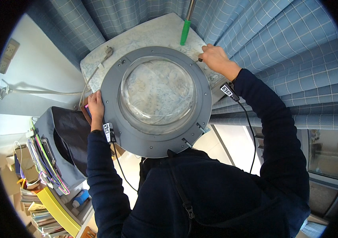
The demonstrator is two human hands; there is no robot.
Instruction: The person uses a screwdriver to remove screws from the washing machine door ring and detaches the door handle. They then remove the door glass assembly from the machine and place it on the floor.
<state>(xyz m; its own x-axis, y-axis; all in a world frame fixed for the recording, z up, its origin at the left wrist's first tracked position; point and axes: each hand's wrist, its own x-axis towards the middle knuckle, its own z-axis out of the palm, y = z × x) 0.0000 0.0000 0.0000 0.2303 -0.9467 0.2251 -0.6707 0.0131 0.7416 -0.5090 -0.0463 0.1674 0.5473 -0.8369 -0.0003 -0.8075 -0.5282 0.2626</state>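
Note:
A round washing machine door (109, 79), a grey ring with small screws around a clear glass bowl (159, 91), lies on a marbled tabletop, its near edge reaching over the table's edge toward my body. My left hand (96, 106) grips the ring's left edge, thumb side against the rim. At the ring's upper right, my right hand (218, 59) is closed around a small screwdriver (200, 60); most of its dark handle is hidden in the fingers. The thin shaft points left at the ring near a screw hole; whether its tip touches a screw is too small to tell.
Behind the door, a green-handled rod (185, 32) stands on the marbled tabletop (145, 33). A plug with a grey cord (108, 51) lies left. Blue checked curtains (280, 47) hang around the back and right. Hangers (46, 158) and a dark bag (72, 135) are at left.

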